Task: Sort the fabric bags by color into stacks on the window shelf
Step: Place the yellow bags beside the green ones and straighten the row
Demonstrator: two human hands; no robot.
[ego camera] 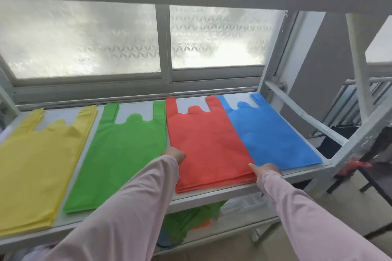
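Four flat stacks of fabric bags lie side by side on the white window shelf [212,196]: yellow [38,165], green [118,154], red [207,144] and blue [275,133]. The blue stack overlaps the red stack's right edge. My left hand [175,154] has curled fingers at the red stack's left edge, beside the green one. At the red stack's lower right edge is my right hand [266,169]. It sits just below the blue stack's near corner, thumb on the red fabric and fingers hidden. Both arms wear pale pink sleeves.
A frosted window [84,38] runs behind the shelf. A white metal frame post [273,65] and a slanted bar [305,116] border the right end. On a lower shelf lie more green bags [186,222] and an orange one [204,223]. A dark object [377,154] stands at the right.
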